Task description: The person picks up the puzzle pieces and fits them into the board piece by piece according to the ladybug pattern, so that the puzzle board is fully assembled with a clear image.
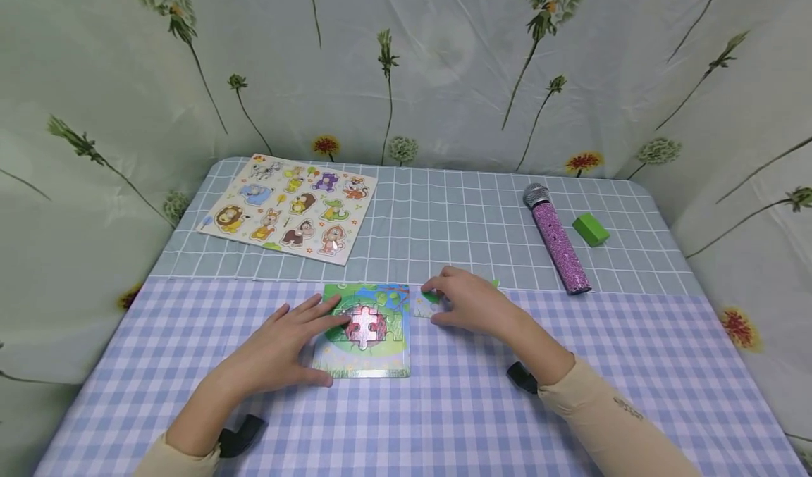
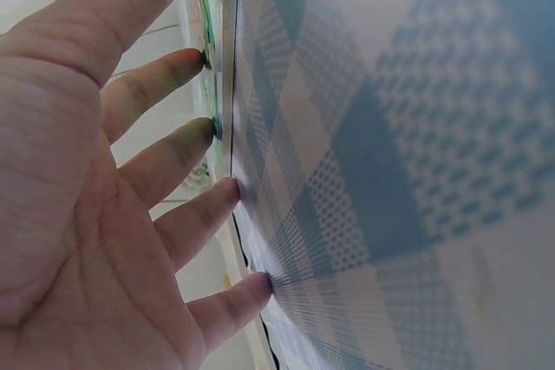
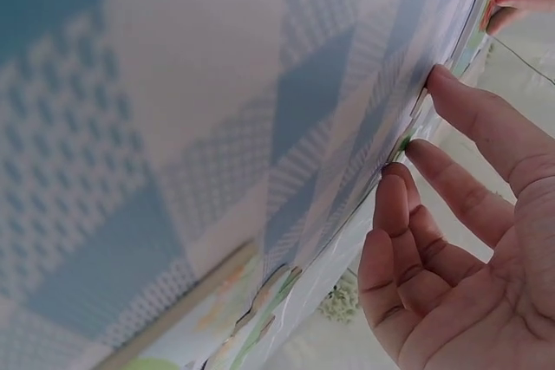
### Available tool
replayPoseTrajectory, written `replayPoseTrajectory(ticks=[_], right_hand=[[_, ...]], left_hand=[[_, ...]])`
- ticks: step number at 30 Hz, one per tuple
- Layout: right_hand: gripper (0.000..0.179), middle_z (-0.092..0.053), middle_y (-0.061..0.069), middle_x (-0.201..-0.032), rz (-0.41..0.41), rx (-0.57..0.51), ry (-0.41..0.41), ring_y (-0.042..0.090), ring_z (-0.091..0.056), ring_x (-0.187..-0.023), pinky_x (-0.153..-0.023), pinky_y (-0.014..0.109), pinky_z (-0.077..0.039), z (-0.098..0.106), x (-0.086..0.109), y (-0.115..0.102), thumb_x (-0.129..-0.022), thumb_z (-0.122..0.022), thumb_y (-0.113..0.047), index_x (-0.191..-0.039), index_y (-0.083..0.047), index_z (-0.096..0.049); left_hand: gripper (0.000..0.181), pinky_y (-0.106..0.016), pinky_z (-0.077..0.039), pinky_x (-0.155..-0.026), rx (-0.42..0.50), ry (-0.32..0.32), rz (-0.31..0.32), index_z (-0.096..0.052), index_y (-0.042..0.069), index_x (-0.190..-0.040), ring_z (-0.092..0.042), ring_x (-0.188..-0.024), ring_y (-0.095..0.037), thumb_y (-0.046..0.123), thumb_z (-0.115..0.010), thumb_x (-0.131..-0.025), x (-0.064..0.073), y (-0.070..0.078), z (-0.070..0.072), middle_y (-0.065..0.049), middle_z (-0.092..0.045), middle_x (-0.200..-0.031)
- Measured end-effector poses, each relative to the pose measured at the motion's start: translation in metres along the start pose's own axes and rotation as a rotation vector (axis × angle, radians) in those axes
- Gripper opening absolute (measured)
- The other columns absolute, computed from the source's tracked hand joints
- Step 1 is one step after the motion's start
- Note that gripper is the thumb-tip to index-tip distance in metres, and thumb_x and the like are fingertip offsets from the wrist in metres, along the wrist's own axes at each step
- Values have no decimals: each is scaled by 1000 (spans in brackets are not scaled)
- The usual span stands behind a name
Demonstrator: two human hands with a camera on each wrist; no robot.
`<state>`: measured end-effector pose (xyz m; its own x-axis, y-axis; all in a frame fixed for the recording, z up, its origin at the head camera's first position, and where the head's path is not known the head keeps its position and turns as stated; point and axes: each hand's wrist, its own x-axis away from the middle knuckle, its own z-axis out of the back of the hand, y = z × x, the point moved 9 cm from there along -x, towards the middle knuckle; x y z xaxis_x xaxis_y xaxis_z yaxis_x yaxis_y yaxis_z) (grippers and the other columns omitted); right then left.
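A square jigsaw puzzle (image 1: 361, 364) with a green and blue picture lies on the checked cloth. In its middle a pale, puzzle-shaped patch (image 1: 364, 327) stands out against a round red figure. My left hand (image 1: 269, 350) rests on the puzzle's left side, fingers spread and fairly straight. Just right of the puzzle, my right hand (image 1: 476, 304) pinches a small pale and green puzzle piece (image 1: 423, 306) lying at the cloth, thumb and index finger at its edges. The right wrist view shows the other right fingers (image 3: 395, 205) curled. A green tip (image 1: 496, 283) shows beyond that hand.
At the back left lies an animal peg puzzle board (image 1: 298, 206). A sparkly pink microphone (image 1: 558, 244) and a green block (image 1: 591, 230) are at the back right. More flat puzzle pieces (image 3: 251, 318) appear low in the right wrist view. A flower-print curtain (image 1: 444, 75) hangs behind.
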<state>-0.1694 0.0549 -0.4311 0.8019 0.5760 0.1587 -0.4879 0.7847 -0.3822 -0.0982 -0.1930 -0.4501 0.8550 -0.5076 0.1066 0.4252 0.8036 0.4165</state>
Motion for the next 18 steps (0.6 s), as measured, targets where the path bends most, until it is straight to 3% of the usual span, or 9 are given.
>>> replayPoseTrajectory(ticks=[8,18], right_hand=[[48,-71,3,-106,-1,15,9,13,-65,-90,-82,35,-58,-1,-2,1,-89,-89,-25,-132,-9,-76],[51,-68,0,-101,5,6,4,12,-56,-85,-77,32,-52,-1,-4,0,-87,-89,-26,-132,-8,-74]], left_hand=[[98,-83,-31,-116,1,24,-6,-55,28,-158,-40,-159,-42,57,-94,-74,1,3,4,-7,-37,-176],[99,-81,-33,-118,86,22,0,-55,21,-157,-35,-159,-50,54,-96,-73,1,-5,11,-12,-37,-175]])
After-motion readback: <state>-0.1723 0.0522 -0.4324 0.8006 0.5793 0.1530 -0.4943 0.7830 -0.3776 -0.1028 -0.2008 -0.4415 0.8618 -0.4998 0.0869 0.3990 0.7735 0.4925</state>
